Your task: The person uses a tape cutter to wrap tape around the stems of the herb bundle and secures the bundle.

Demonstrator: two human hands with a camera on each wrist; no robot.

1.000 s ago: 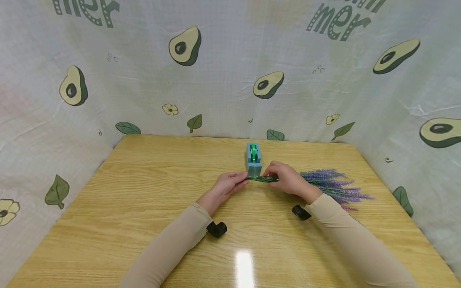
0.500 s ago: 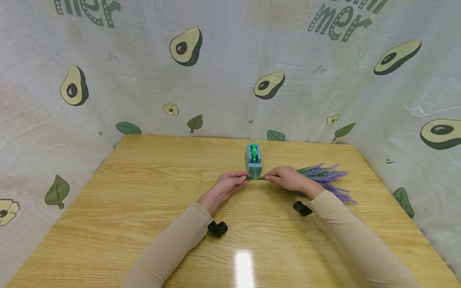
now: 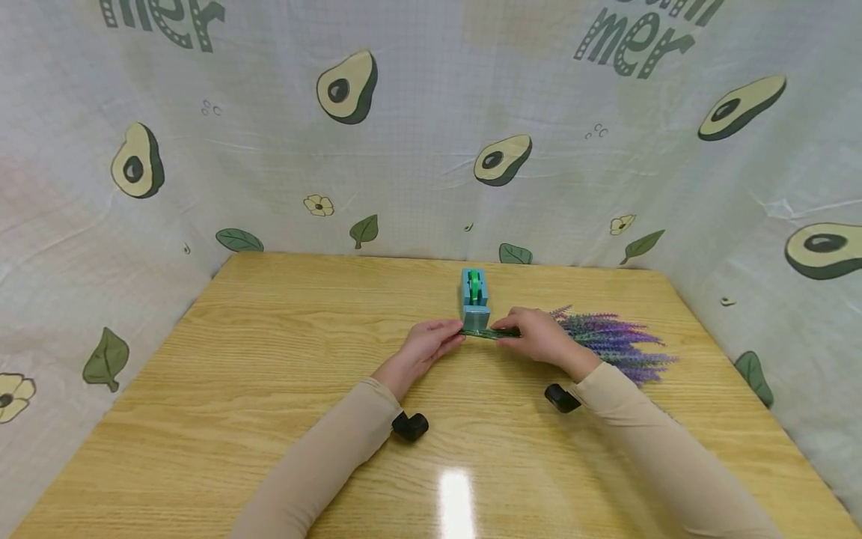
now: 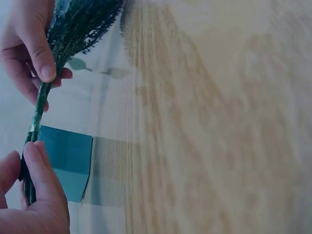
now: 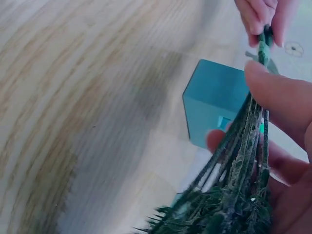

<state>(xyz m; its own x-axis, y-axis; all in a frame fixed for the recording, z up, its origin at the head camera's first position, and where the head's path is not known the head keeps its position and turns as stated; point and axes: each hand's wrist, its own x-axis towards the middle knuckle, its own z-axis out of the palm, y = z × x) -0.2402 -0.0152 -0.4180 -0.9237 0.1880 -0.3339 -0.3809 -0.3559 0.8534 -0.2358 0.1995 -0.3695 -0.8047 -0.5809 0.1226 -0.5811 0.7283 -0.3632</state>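
Observation:
A bunch of lavender [image 3: 616, 348] lies nearly level above the table, its purple heads to the right and its green stems [image 5: 248, 126] to the left. My left hand [image 3: 431, 346] pinches the stem ends between thumb and fingers. Farther along, my right hand [image 3: 539, 337] holds the stems between thumb and fingers, below the flower heads. Shiny green tape [image 4: 37, 119] wraps the stems between the two hands. Right behind this stretch stands a blue tape dispenser [image 3: 475, 317] with a green roll [image 3: 474, 284]. Whether the tape still joins the roll cannot be made out.
The wooden table [image 3: 323, 329] runs out on both sides and toward the front. A printed cloth [image 3: 417, 187] hangs behind it and along the sides. Black wrist cameras [image 3: 411, 427] jut below both forearms.
The bunch has turned about its length; its pinkish heads now lie on the far side instead of the near side. My right hand shifted its hold on the stems, while my left hand barely moved.

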